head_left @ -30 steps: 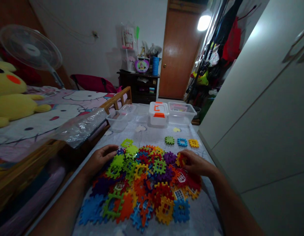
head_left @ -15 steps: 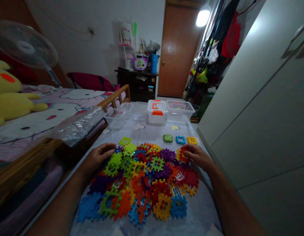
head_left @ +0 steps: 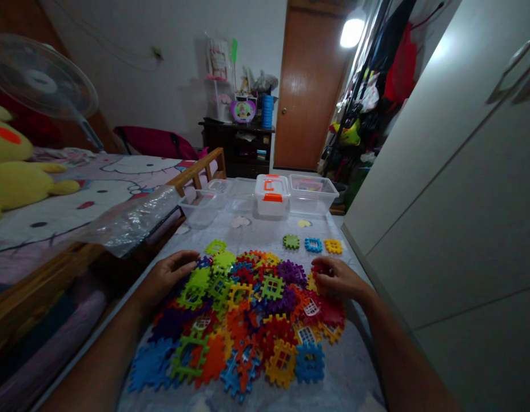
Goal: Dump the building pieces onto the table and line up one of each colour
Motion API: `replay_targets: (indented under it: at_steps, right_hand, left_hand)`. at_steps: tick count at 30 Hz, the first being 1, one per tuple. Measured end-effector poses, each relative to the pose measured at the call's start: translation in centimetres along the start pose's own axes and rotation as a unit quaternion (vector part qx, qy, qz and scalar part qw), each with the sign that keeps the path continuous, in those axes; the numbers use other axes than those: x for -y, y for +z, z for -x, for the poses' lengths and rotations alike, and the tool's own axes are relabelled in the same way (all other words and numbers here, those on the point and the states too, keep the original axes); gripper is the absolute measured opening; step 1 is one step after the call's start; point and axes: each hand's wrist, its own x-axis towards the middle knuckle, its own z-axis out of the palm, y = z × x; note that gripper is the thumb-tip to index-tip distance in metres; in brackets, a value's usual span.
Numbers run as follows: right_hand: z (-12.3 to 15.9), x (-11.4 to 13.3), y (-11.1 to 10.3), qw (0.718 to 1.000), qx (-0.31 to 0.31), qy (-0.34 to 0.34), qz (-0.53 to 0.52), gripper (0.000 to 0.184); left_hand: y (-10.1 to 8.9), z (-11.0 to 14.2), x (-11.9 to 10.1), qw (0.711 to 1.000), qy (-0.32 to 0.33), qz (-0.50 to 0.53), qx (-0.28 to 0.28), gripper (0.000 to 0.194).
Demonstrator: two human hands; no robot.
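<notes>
A wide heap of notched plastic interlocking building blocks (head_left: 239, 297) in green, purple, red, orange, yellow and blue lies between my hands. My left hand (head_left: 172, 276) rests at the pile's left edge, fingers stretched and a little apart, close to purple and green blocks, holding nothing I can see. On the right side, my right hand (head_left: 339, 278) has its thumb and fingers closed about a red block (head_left: 319, 270), partly hidden by them. Beyond the pile a green block (head_left: 291, 241), a blue square block (head_left: 313, 245) and a yellow square block (head_left: 333, 246) lie in a row.
At the table's far end stand a lidded clear box with orange latches (head_left: 272, 197), an open clear bin (head_left: 313, 197) and another clear container (head_left: 200, 210). A wooden bed rail (head_left: 198, 171) borders the left side. A pale cabinet (head_left: 440, 200) rises at the right.
My right hand has shifted slightly down, its fingers curling more around the red block. The left hand stays by the pile. The whole view has drifted a little.
</notes>
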Motion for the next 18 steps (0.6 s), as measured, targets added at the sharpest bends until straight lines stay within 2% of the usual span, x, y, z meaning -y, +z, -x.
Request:
replay_targets:
  at_steps: [2, 5, 9, 14, 16, 18]
  right_hand:
    - [0.2, 0.5, 0.1, 0.999, 0.023, -0.007, 0.026, 0.040]
    - [0.2, 0.7, 0.1, 0.999, 0.023, -0.021, 0.038, 0.027]
    - [-0.1, 0.3, 0.2, 0.998, 0.004, -0.021, -0.053, 0.013]
    - [-0.1, 0.1, 0.3, 0.976, -0.033, 0.028, -0.212, 0.024]
    - [-0.1, 0.2, 0.3, 0.972, -0.044, 0.039, -0.226, 0.026]
    - [-0.2, 0.2, 0.5, 0.982, -0.048, 0.036, -0.176, 0.025]
  left_hand:
    - [0.0, 0.0, -0.1, 1.000, 0.002, -0.001, -0.002, 0.063]
    - [0.1, 0.0, -0.1, 1.000, -0.001, 0.000, -0.001, 0.065]
    - [0.0, -0.2, 0.3, 1.000, 0.004, 0.003, 0.001, 0.062]
    - [-0.2, -0.5, 1.1, 1.000, 0.015, 0.008, 0.005, 0.054]
    - [-0.2, -0.5, 1.2, 1.000, 0.013, 0.011, 0.009, 0.054]
    - [-0.2, -0.4, 1.1, 1.000, 0.010, 0.013, 0.011, 0.054]
